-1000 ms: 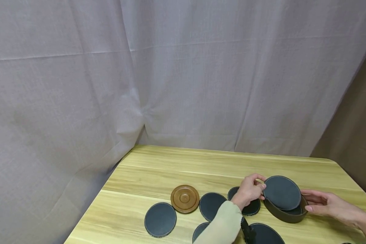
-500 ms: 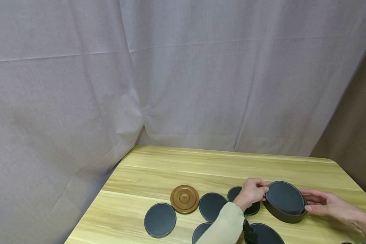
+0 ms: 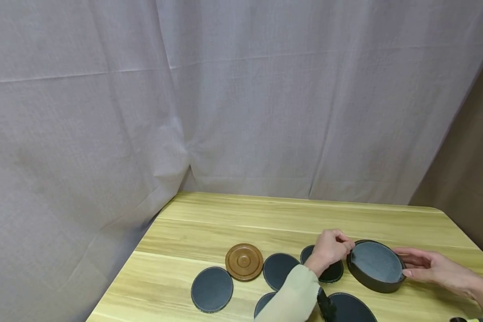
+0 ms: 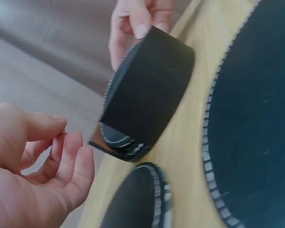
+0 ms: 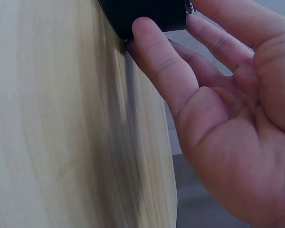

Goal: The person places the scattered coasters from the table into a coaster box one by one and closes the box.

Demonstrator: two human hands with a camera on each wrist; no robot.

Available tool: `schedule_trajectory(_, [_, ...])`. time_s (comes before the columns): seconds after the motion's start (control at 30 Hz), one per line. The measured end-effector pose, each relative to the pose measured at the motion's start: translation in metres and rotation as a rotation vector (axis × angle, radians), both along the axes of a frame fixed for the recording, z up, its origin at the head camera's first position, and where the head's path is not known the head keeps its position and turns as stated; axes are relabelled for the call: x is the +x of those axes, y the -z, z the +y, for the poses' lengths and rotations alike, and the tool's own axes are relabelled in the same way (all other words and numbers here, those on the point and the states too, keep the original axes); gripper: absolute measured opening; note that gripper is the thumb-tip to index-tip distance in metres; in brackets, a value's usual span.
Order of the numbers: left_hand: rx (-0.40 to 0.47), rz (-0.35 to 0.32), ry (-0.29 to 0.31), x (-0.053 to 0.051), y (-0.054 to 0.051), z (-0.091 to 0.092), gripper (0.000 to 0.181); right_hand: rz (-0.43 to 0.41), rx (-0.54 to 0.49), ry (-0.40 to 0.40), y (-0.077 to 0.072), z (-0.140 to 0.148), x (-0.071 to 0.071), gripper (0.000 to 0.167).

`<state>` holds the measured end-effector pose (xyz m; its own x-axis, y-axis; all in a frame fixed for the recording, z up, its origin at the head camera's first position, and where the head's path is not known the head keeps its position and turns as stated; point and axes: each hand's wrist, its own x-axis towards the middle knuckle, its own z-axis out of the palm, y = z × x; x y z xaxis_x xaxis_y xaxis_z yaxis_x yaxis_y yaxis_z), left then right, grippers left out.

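Observation:
A round dark coaster holder [image 3: 372,282] stands at the right of the table, with a black stitched coaster [image 3: 377,261] lying inside its wall. My right hand [image 3: 434,268] holds the holder's right side; in the right wrist view the thumb [image 5: 154,52] lies against the dark wall. Just left of the rim is my left hand [image 3: 329,250], its fingers loosely curled. The left wrist view has that hand [image 4: 42,166] apart from the holder [image 4: 147,85], with nothing seen in it. Stitched coaster edges show through a gap in the holder's wall.
Black coasters [image 3: 212,290] lie spread over the wooden table [image 3: 173,268], several partly under my left forearm. A brown round coaster with ring grooves [image 3: 243,262] lies among them. Grey cloth [image 3: 245,112] hangs behind the table.
The black coaster, earlier tilted above the rim in my left hand, has gone down into the holder. My left hand has let it go and drawn slightly left. My right hand stays on the holder.

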<state>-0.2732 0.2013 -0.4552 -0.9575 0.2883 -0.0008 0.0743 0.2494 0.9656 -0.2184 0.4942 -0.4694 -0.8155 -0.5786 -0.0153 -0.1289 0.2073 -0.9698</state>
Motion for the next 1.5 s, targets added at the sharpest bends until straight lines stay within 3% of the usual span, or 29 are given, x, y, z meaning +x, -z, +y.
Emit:
schedule_trajectory(0.33, [-0.054, 0.087, -0.020, -0.009, -0.012, -0.017, 0.013, 0.036, -0.001, -0.003, 0.002, 0.002, 0.000, 0.053])
schedule_trajectory(0.7, [-0.208, 0.215, 0.038, -0.027, -0.013, -0.047, 0.008, 0.027, 0.018, 0.000, 0.002, 0.001, -0.002, 0.052])
schedule_trajectory(0.9, [-0.243, 0.220, 0.086, -0.036, -0.018, -0.066, 0.008, 0.033, 0.038, 0.015, 0.000, 0.000, -0.001, 0.052])
schedule_trajectory(1.1, [-0.334, 0.242, 0.133, -0.045, -0.017, -0.081, 0.016, 0.069, 0.104, 0.051, 0.000, -0.001, 0.000, 0.054])
schedule_trajectory(1.5, [-0.443, 0.178, 0.184, -0.055, -0.010, -0.096, 0.023, 0.056, 0.085, 0.045, -0.001, -0.001, 0.003, 0.053])
